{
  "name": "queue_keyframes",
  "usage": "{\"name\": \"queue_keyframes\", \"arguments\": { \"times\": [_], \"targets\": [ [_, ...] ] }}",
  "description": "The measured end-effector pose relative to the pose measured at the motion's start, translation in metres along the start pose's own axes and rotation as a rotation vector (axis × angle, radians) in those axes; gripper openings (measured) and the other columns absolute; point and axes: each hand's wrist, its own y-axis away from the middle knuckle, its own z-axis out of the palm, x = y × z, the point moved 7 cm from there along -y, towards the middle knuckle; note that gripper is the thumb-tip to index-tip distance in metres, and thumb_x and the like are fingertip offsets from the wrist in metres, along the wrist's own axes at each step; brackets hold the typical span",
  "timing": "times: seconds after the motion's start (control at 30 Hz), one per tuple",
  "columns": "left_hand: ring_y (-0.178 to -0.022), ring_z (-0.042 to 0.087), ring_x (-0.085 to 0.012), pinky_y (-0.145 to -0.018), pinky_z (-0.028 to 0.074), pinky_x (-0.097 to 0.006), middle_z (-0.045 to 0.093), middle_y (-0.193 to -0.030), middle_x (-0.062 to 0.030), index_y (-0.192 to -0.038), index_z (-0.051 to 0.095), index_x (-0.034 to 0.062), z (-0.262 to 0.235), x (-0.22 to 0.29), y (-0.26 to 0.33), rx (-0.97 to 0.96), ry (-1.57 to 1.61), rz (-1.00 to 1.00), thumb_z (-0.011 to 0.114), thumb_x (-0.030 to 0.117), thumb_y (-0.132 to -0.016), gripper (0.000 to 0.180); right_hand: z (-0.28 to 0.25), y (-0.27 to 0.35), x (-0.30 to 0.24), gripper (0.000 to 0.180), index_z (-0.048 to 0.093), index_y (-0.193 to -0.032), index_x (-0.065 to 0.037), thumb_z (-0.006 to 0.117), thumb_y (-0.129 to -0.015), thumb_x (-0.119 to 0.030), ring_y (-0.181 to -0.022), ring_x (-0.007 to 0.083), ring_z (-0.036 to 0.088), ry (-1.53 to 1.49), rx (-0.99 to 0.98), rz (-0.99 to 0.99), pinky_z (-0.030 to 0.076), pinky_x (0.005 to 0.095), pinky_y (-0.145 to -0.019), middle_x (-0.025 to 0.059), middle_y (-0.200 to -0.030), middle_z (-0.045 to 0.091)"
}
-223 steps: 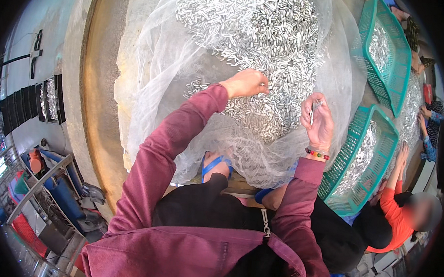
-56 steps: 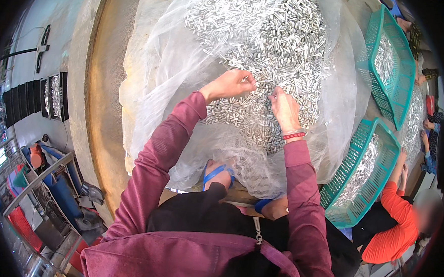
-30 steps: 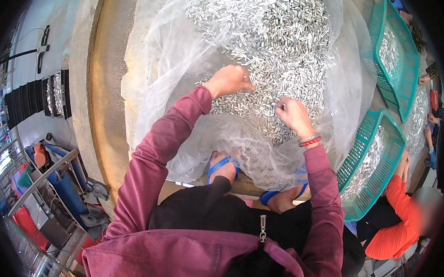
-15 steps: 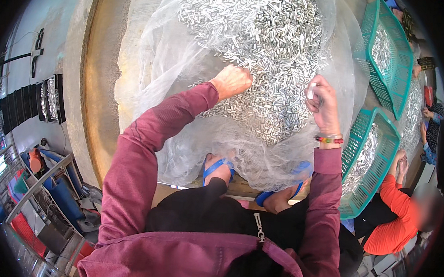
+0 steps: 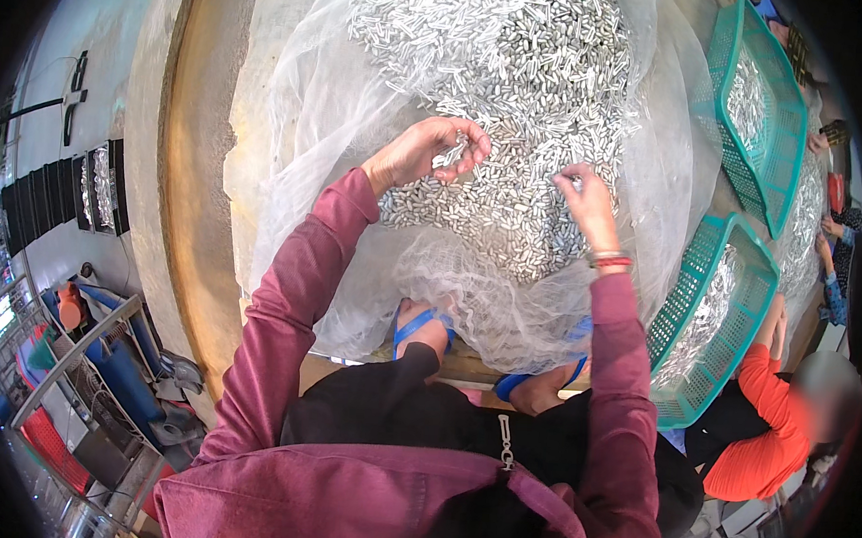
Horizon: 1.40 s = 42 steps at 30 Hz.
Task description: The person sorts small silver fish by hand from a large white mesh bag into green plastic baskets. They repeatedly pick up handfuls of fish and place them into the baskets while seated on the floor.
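A wide heap of small oblong silver pieces [image 5: 525,211] lies spread on a sheet of white netting [image 5: 345,256]. Over the heap's left side, my left hand [image 5: 431,152] is turned partly palm up with curled fingers, and several silver pieces show within the curl. My right hand [image 5: 588,207] is above the right part of the heap, its thumb and fingertips brought together. Whatever sits between those fingertips is too small to make out. The two hands are apart from each other.
Two green plastic baskets [image 5: 710,377] holding shiny silver pieces stand at the right. Beyond them sits a person in an orange top [image 5: 760,447]. My feet in blue sandals [image 5: 424,328] rest at the netting's near edge. A cluttered metal rack [image 5: 76,350] is at left.
My left hand has turned from a knuckles-up fist to partly palm up, showing silver pieces. My right hand has moved left and down over the heap; the white piece it held no longer shows.
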Motion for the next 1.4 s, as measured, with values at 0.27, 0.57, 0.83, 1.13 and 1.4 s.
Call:
{"name": "queue_keyframes", "arguments": {
  "times": [0.27,0.57,0.83,1.13,1.4],
  "targets": [
    [-0.065,0.051,-0.0061,-0.054,0.041,-0.025,0.065,-0.085,0.0012,-0.099,0.065,0.0051,-0.013,-0.008,-0.010,0.038,-0.621,-0.071,0.066,0.021,-0.082,0.023,0.055,0.012,-0.015,0.016,0.067,-0.091,-0.003,0.065,-0.083,-0.016,-0.062,0.0202,0.061,-0.451,-0.134,0.184,0.047,0.0347,-0.059,0.0050,-0.072,0.066],
    [-0.086,0.066,-0.0299,-0.071,0.053,-0.040,0.063,-0.090,-0.0129,-0.082,0.063,0.0043,0.012,-0.045,-0.019,0.015,-1.903,0.233,0.058,0.007,-0.077,0.008,0.014,0.026,0.012,0.008,0.061,-0.094,-0.009,0.064,-0.087,-0.012,-0.042,-0.0010,0.024,-0.717,-0.102,0.632,0.018,0.0184,-0.037,-0.0127,-0.057,0.038],
    [-0.079,0.064,-0.0272,-0.074,0.049,-0.036,0.069,-0.086,-0.0118,-0.093,0.070,0.0084,-0.015,-0.009,-0.008,0.164,-1.061,0.124,0.060,0.029,-0.086,0.024,-0.008,0.034,-0.031,0.019,0.049,-0.085,-0.007,0.068,-0.081,-0.008,-0.087,0.0170,0.039,-2.117,-0.293,0.063,0.034,0.0227,-0.057,0.0093,-0.096,0.040],
    [-0.083,0.065,-0.0307,-0.073,0.050,-0.044,0.066,-0.079,-0.0140,-0.084,0.069,0.0069,0.013,-0.058,-0.032,0.135,-1.732,-0.010,0.068,0.034,-0.080,0.027,-0.014,0.026,-0.023,0.021,0.053,-0.098,-0.001,0.060,-0.089,-0.019,-0.061,0.0141,0.042,-1.632,-0.349,0.305,0.033,0.0232,-0.052,0.0017,-0.073,0.045],
    [-0.063,0.053,-0.0123,-0.049,0.039,-0.025,0.056,-0.077,-0.0017,-0.087,0.061,0.0080,-0.020,-0.020,-0.019,0.249,-0.323,-0.123,0.056,0.025,-0.088,0.017,0.030,0.024,-0.009,0.017,0.063,-0.096,-0.013,0.066,-0.082,-0.022,-0.062,0.0305,0.058,0.168,-0.134,0.123,0.045,0.0386,-0.061,0.0126,-0.069,0.062]
  ]
}}
